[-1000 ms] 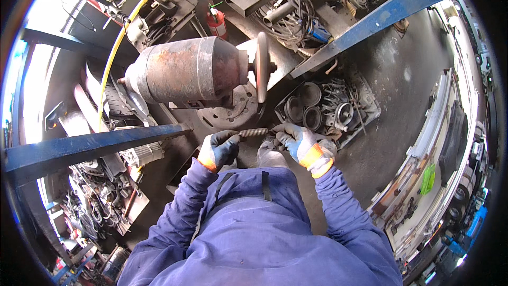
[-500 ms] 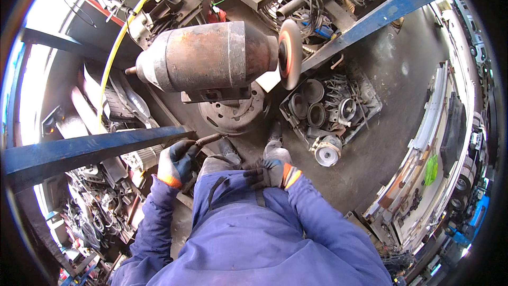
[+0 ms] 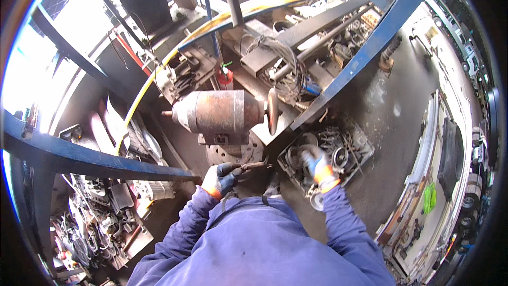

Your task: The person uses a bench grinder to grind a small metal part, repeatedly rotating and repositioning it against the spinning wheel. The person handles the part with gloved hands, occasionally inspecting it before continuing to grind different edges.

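Observation:
My left hand (image 3: 226, 177), in a grey-and-dark work glove with an orange cuff, is closed on one end of a rod wound with a rusty coil spring (image 3: 253, 166). The spring points right, in front of the bench grinder (image 3: 219, 112). The grinder has a rusty rounded body and a wheel (image 3: 273, 111) on its right end. My right hand (image 3: 317, 166), gloved alike, is out over the crate of metal parts (image 3: 365, 153). Its fingers are smeared by motion, so whether they hold anything is hidden.
A blue beam (image 3: 106, 161) crosses at left, another blue beam (image 3: 365, 47) at right. Scrap parts (image 3: 100, 217) lie heaped at lower left. A yellow hose (image 3: 138, 100) curves past the grinder. Long panels with a green scrap (image 3: 429, 197) stand at far right.
My left hand has moved right and forward with the spring-wound rod. My right hand has left my lap and reached out over the crate. The view has tilted upward.

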### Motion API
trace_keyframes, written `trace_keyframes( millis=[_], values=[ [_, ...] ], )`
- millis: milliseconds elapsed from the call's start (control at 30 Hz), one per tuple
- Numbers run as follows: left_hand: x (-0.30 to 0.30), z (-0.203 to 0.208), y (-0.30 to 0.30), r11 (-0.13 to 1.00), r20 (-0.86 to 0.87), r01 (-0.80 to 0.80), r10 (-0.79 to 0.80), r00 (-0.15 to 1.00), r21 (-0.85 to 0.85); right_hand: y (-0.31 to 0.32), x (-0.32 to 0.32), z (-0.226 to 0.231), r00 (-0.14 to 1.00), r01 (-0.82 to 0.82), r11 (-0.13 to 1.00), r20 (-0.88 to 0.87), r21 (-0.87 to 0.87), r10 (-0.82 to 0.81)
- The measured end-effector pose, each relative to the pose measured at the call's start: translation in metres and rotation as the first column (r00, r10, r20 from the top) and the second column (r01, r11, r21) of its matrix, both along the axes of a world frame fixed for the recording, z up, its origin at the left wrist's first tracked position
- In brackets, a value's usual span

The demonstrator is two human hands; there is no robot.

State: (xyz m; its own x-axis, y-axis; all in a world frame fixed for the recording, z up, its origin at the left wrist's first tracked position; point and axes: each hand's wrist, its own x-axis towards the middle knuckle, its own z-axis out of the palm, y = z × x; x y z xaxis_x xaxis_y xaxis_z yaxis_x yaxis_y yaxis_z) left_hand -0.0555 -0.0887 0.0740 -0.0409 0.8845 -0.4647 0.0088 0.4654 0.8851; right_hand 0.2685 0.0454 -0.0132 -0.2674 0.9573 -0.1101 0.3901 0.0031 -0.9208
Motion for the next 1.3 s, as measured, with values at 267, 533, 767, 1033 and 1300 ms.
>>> trace_keyframes(
  millis=[267,533,767,1033,1300],
  values=[
    [0.037,0.002,0.027,0.996,0.268,-0.042,0.02,0.963,0.076,-0.015,-0.042,0.087,0.924,-0.369,0.879,0.019,0.301,0.382],
    [0.071,-0.026,0.044,0.993,0.291,-0.111,0.119,0.949,-0.046,0.002,-0.028,0.076,0.926,-0.374,0.921,0.011,-0.107,0.378],
    [0.053,-0.044,0.064,0.995,0.194,-0.086,0.093,0.977,-0.04,0.027,-0.059,0.038,0.965,-0.24,0.969,0.095,-0.049,0.244],
    [0.06,-0.051,0.087,0.985,0.072,-0.173,0.174,0.982,-0.022,0.054,-0.082,0.003,0.983,-0.18,0.983,0.026,0.032,0.179],
    [0.059,-0.058,0.081,0.98,0.12,-0.196,0.191,0.974,0.037,0.046,-0.092,0.01,0.983,-0.146,0.989,0.114,0.015,0.144]
  ],
)
